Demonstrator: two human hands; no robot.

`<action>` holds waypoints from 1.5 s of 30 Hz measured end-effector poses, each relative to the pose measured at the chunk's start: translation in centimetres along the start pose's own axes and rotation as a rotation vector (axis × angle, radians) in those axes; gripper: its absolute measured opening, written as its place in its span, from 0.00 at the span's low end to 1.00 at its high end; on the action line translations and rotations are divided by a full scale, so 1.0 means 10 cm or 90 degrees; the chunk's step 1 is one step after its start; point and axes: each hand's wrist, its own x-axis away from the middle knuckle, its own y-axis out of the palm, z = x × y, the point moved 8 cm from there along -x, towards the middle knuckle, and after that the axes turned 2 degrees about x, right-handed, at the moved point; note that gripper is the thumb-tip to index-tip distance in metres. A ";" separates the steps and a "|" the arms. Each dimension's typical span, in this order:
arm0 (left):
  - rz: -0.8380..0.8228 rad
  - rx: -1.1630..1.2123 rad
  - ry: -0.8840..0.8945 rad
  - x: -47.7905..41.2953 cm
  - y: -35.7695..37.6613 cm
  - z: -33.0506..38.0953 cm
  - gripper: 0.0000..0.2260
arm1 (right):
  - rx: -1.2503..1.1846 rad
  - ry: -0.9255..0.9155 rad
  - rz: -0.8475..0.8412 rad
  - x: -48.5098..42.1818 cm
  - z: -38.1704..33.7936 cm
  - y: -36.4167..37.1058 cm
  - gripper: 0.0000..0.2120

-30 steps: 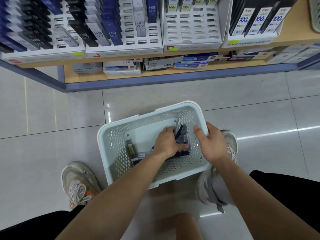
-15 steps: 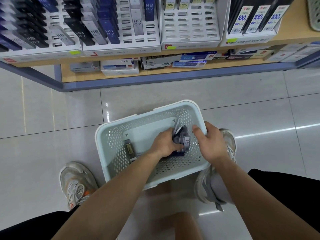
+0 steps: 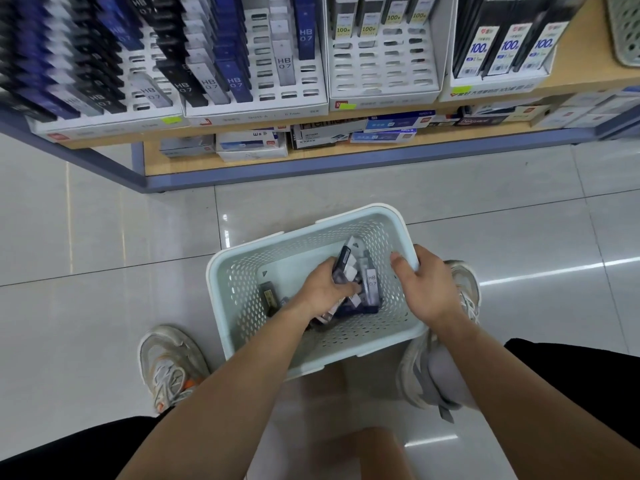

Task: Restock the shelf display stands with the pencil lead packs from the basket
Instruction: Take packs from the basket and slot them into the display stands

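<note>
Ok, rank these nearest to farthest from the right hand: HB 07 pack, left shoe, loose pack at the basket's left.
1. HB 07 pack, just beside the right hand.
2. Loose pack, basket's left side.
3. Left shoe, outside the basket.

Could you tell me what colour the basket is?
The basket is pale mint green, shown best in the head view.

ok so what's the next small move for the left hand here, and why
Probably lift the left hand straight up out of the basket: it grips a bunch of pencil lead packs, the right hand steadies the rim, and the display stand above has empty slots.
</note>
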 end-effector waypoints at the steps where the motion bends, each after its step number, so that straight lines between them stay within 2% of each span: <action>1: -0.002 0.012 -0.001 0.05 -0.03 0.02 0.14 | 0.015 -0.005 0.001 0.00 -0.01 0.00 0.11; 4: 0.005 0.032 -0.001 0.21 -0.13 0.05 0.14 | 0.005 -0.005 0.011 0.00 -0.03 -0.04 0.11; 7: 0.020 0.055 -0.002 0.39 -0.24 0.10 0.13 | -0.021 -0.009 0.069 0.07 -0.12 -0.19 0.17; 9: 0.028 0.062 0.000 0.51 -0.29 0.16 0.15 | 0.005 -0.064 0.140 0.18 -0.30 -0.33 0.17; 11: 0.046 0.068 0.007 0.65 -0.35 0.25 0.15 | 0.037 -0.148 0.180 0.33 -0.55 -0.41 0.13; 12: 0.056 0.079 0.010 0.71 -0.38 0.28 0.15 | 0.040 -0.180 0.168 0.39 -0.67 -0.39 0.10; 14: 0.082 0.110 0.025 0.85 -0.43 0.36 0.16 | 0.018 -0.205 0.076 0.46 -0.83 -0.21 0.05; 18: 0.123 0.223 0.054 1.08 -0.51 0.47 0.17 | -0.054 -0.159 -0.126 0.58 -0.95 0.23 0.08; 20: 0.137 0.269 0.047 1.17 -0.55 0.48 0.23 | -0.116 -0.150 -0.151 0.62 -0.98 0.30 0.04; 22: 0.150 0.294 0.037 1.23 -0.58 0.45 0.32 | -0.180 -0.118 -0.186 0.63 -0.98 0.34 0.05; 24: 0.163 0.324 0.045 1.26 -0.62 0.44 0.26 | -0.190 -0.107 -0.218 0.63 -0.98 0.36 0.09; 25: 0.163 0.324 0.051 1.28 -0.63 0.45 0.21 | -0.182 -0.109 -0.226 0.64 -0.98 0.37 0.11; 27: 0.158 0.307 0.060 1.28 -0.62 0.47 0.17 | -0.174 -0.106 -0.241 0.64 -0.96 0.38 0.12; 31: 0.136 0.300 0.053 1.26 -0.56 0.46 0.17 | -0.209 -0.053 -0.254 0.63 -0.82 0.39 0.12; 37: 0.130 0.258 0.043 1.18 -0.49 0.38 0.15 | -0.252 0.060 -0.229 0.56 -0.56 0.46 0.06; 40: 0.122 0.209 0.064 1.17 -0.48 0.43 0.13 | -0.274 0.069 -0.211 0.48 -0.55 0.43 0.11; 43: 0.109 0.181 0.074 1.16 -0.47 0.44 0.10 | -0.281 0.037 -0.210 0.39 -0.67 0.39 0.25; 45: 0.097 0.172 0.075 1.16 -0.45 0.45 0.11 | -0.296 0.020 -0.208 0.33 -0.77 0.38 0.24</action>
